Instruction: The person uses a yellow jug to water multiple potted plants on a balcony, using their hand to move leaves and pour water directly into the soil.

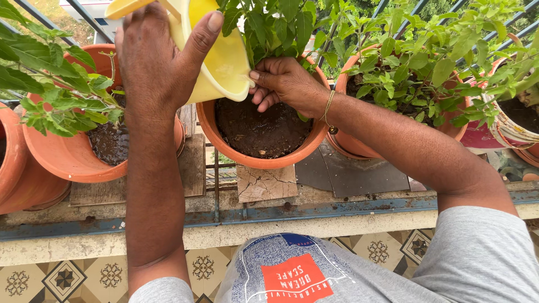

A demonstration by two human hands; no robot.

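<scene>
I have the left hand (154,67) clamped on the tilted yellow jug (222,56) over the middle terracotta pot (259,160) at the ledge's (337,216) far edge; right hand (286,84), fingers curled, parts the plant (275,22). Pouring step; next, steady tilt.

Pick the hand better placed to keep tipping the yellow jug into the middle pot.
Left. The left hand already grips the yellow jug over the middle pot; the right hand rests by the plant stem.
</scene>
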